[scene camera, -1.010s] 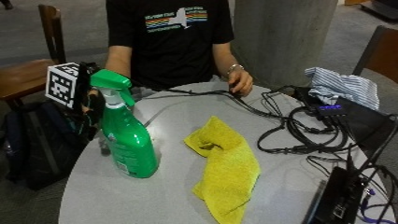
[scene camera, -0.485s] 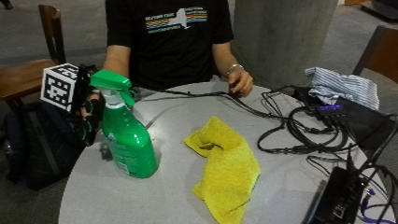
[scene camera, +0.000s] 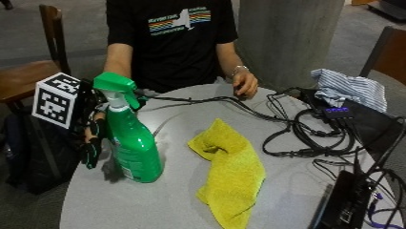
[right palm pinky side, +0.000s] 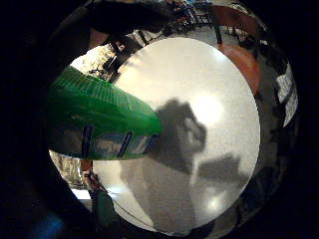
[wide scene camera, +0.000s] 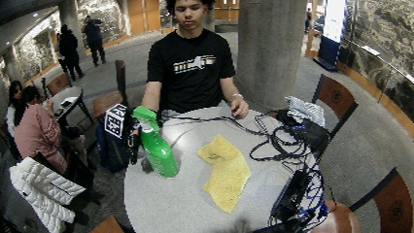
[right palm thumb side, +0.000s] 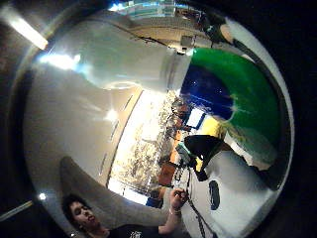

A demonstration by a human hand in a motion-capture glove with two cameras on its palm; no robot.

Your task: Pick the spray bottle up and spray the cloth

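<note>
A green spray bottle [scene camera: 130, 143] with a white neck and green trigger head stands upright on the left of the round grey table [scene camera: 165, 200]. My gloved right hand [scene camera: 92, 140] is at the table's left edge, just beside the bottle, fingers hanging straight down and holding nothing. The little finger side palm view shows the bottle's green body [right palm pinky side: 99, 124] close to the palm, above the tabletop. A crumpled yellow cloth [scene camera: 228, 171] lies flat mid-table, to the right of the bottle. The wide view shows the same bottle [wide scene camera: 158, 150] and cloth [wide scene camera: 226, 170].
The bare left hand [scene camera: 244, 86] rests on the far table edge on black cables [scene camera: 304, 129], which spread over the right side. A striped cloth [scene camera: 349, 88] and dark devices [scene camera: 342, 205] sit at the right. A wooden chair [scene camera: 38, 71] stands behind my hand.
My right hand has sunk a little lower beside the bottle. The bottle and the cloth have stayed where they were.
</note>
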